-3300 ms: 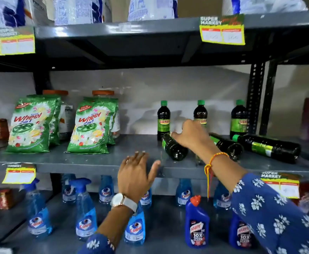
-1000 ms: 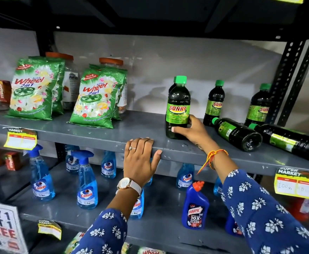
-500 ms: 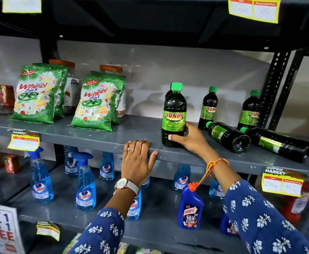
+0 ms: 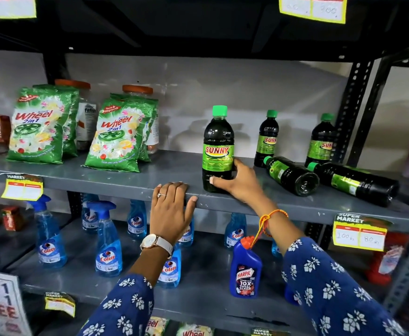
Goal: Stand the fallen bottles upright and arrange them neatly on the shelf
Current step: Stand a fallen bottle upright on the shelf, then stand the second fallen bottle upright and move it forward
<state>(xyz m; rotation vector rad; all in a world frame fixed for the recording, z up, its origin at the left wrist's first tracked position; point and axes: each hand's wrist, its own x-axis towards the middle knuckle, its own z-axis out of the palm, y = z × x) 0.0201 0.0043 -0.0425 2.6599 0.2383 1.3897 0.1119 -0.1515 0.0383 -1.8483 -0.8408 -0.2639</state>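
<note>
Two SUNNY bottles (image 4: 292,175) lie fallen; right hand (image 4: 241,184) fingers grasp an upright one (image 4: 218,151).

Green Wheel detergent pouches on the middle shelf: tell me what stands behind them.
Behind the green Wheel detergent pouches stand two clear jars with orange lids. The pouches cover most of each jar, so their contents cannot be told.

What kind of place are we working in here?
Most likely a supermarket aisle: a metal shelf carries "Super Market" price tags, rows of Sunny bottles and Wheel detergent packs.
</note>
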